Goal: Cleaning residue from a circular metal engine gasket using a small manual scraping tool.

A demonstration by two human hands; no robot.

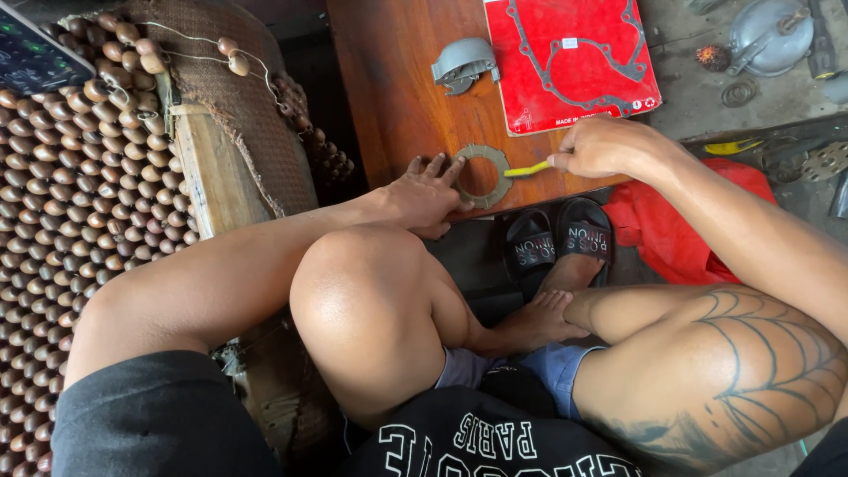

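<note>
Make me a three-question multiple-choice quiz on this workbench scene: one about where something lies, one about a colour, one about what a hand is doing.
1. Where does the ring-shaped disc lie?
A. on the wooden board
B. on the red card
C. on the beaded seat cover

2. What colour is the tool's handle?
A. blue
B. yellow
C. white

3. What is the left hand doing?
A. hanging free in the air
B. gripping a sandal
C. pressing fingers on the disc's edge

Answers: 1 A, the disc rests flat on the wooden board, below the red card. 2 B, the handle in the right hand is yellow. 3 C, its fingertips lie on the disc's rim.
</note>
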